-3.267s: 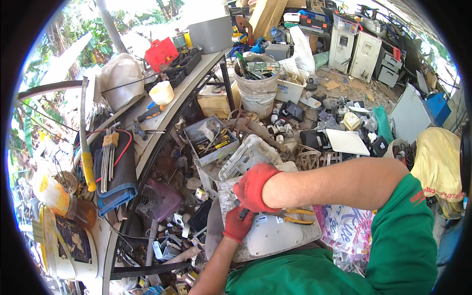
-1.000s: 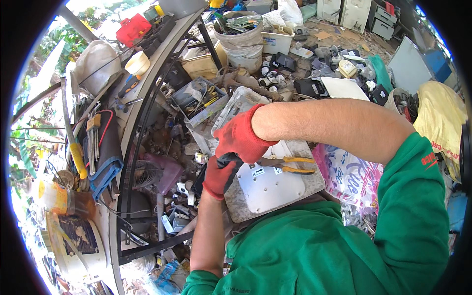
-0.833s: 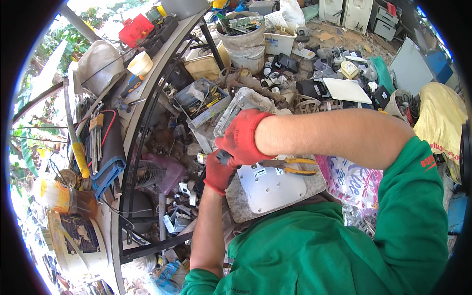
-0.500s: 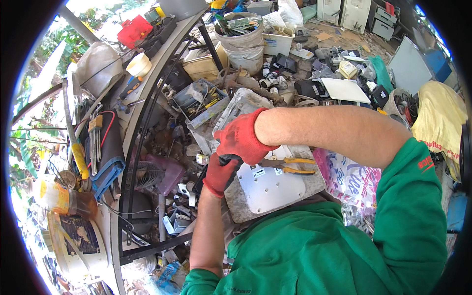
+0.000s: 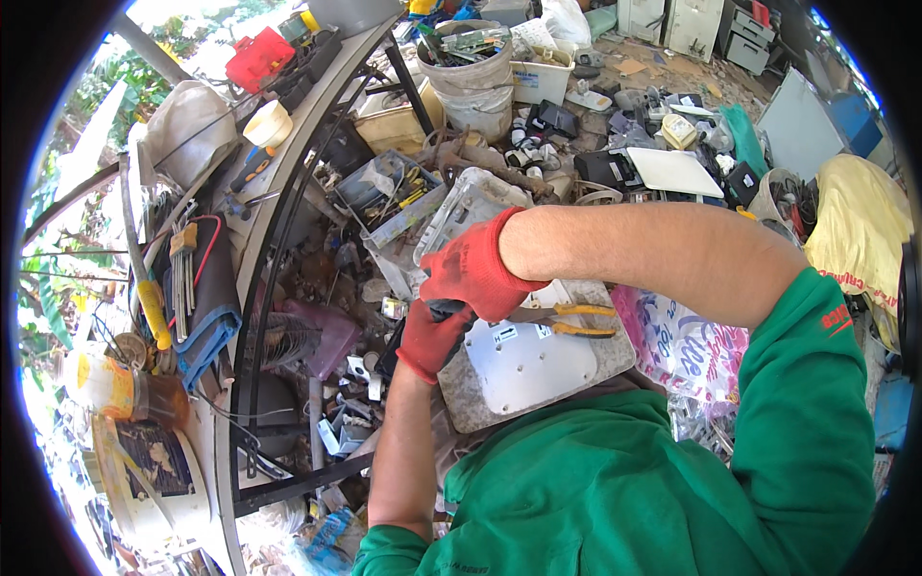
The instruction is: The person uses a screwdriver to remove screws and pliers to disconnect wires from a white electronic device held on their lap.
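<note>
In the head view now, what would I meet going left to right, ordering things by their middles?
Yellow tool handle → bright red plastic case → red-gloved left hand → red-gloved right hand → yellow-handled metal pliers → pink-and-white printed plastic bag → large yellow plastic sack.

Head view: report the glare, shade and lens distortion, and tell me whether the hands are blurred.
In the head view, strong daylight partly washes out the foliage at left, while the ground beneath the table is dimmer; in the same head view, the table's edge bows and a black rim closes the corners; also in the head view, the right hand and left hand show no obvious blur.
</note>
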### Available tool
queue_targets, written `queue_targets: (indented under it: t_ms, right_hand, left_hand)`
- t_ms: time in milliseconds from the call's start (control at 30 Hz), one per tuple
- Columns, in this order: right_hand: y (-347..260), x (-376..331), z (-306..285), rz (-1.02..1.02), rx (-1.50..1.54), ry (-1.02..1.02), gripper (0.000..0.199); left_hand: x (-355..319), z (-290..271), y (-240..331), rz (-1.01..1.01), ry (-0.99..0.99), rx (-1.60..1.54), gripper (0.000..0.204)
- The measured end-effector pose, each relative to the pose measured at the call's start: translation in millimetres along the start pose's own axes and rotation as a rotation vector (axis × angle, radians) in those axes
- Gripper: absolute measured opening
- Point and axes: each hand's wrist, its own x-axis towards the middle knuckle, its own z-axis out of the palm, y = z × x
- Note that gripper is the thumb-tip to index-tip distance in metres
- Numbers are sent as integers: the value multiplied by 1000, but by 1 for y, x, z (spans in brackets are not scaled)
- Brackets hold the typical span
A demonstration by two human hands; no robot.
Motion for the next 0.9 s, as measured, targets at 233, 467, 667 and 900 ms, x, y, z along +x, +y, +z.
queue_targets:
  t_ms: [233,467,667,900]
  right_hand:
    - [-8,3,-6,187,-39,-80,51]
    - [-7,-4,-6,186,73,2,47]
    - [1,-5,-4,97,-20,-44,47]
    - [-3,-3,7,323,94,49,47]
  left_hand:
    - [3,15,12,101,79,156,32]
    - [0,10,11,127,31,109,24]
    - [4,13,4,10,9,289,30]
    - [1,20,-6,110,120,391,23]
